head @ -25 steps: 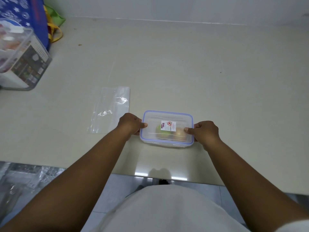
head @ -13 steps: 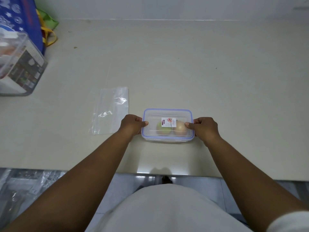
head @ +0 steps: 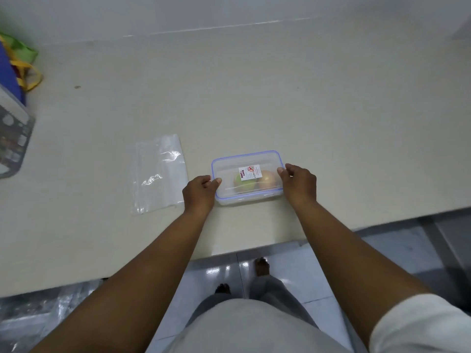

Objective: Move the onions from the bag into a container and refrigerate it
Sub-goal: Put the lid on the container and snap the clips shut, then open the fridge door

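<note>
A clear plastic container point(head: 224, 169) with a blue-rimmed lid and a small white label sits on the beige counter near its front edge. Two onions show through the lid, a greenish one point(head: 242, 183) and a tan one point(head: 267, 178). My left hand point(head: 200, 191) grips the container's left end, thumb on the lid. At the right end my right hand point(head: 298, 183) holds it the same way. The flat clear plastic bag point(head: 159, 173) lies on the counter just left of my left hand, with nothing visible inside.
A clear bin point(head: 12, 138) with packaged goods stands at the left edge, with a blue, green and yellow tote bag point(head: 15, 67) behind it. The counter's front edge point(head: 382, 217) runs diagonally; below it are floor tiles, my feet and crumpled plastic point(head: 38, 319).
The view has tilted and shifted left to right, showing more floor and my feet. Both hands keep the same grip on the container's ends; the container looks slightly turned.
</note>
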A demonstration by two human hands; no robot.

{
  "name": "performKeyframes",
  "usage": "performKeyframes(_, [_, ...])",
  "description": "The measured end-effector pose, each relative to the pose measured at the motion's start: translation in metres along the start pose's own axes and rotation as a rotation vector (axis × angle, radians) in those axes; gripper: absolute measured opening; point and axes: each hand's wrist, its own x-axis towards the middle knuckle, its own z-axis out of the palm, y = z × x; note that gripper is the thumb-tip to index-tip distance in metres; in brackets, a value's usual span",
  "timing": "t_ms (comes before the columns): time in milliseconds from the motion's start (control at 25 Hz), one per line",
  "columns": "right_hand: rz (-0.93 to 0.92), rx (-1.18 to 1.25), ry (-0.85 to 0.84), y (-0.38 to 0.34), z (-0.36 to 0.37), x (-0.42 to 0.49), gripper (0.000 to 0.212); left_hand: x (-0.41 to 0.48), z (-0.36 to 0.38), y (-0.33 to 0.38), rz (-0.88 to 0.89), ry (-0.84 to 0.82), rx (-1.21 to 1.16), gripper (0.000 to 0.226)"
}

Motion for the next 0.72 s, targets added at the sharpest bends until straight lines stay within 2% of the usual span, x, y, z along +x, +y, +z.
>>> performKeyframes(160, [-0.005, 0.117, 0.051, 0.015, -0.015, -0.031, 0.036, -0.007, -0.010, -0.012, 0.024, 0.047, -0.008, 0.045])
performKeyframes(240, [0.025, 0.222, 0.080, 0.034, -0.026, -0.061, 0.041, -0.022, -0.011, -0.017, 0.089, 0.146, -0.007, 0.038])
performKeyframes(320, [0.040, 0.289, 0.095, 0.059, -0.037, -0.096, 0.039, -0.049, -0.004, -0.023, 0.208, 0.178, -0.022, 0.023])
performKeyframes(400, [0.062, 0.293, 0.099, 0.092, -0.049, -0.133, 0.037, -0.086, 0.013, -0.028, 0.342, 0.075, -0.039, 0.011])
performKeyframes(520, [0.071, 0.185, 0.126, 0.144, -0.075, -0.181, 0.033, -0.134, 0.052, -0.036, 0.523, -0.216, 0.040, 0.003])
performKeyframes(720, [0.103, 0.087, 0.382, 0.211, -0.164, -0.228, 0.031, -0.190, 0.144, -0.014, 0.654, -0.648, 0.142, 0.018])
